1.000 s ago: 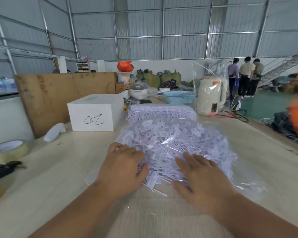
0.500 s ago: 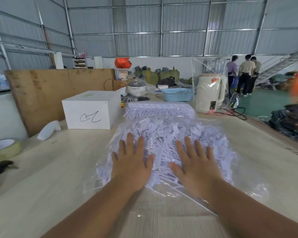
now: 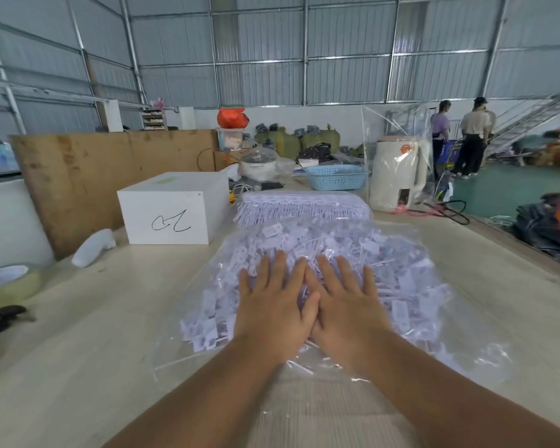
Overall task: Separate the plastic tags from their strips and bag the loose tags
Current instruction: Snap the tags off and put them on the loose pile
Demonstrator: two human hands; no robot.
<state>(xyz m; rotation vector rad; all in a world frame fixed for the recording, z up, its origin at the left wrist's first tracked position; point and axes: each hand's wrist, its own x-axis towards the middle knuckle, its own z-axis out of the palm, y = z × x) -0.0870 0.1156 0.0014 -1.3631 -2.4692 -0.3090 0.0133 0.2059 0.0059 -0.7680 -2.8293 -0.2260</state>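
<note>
Both hands lie flat, fingers straight and spread, pressing down on a clear bag (image 3: 459,344) full of loose white tags (image 3: 398,279) in the middle of the tabletop (image 3: 88,344). The left hand (image 3: 274,310) and right hand (image 3: 343,308) touch side by side, holding nothing. Just behind the bag, toward the far edge, sits a stack of tag strips (image 3: 304,205). A white box (image 3: 172,213) stands left of the strips, and a roll of tape (image 3: 8,282) rests at the left edge.
</note>
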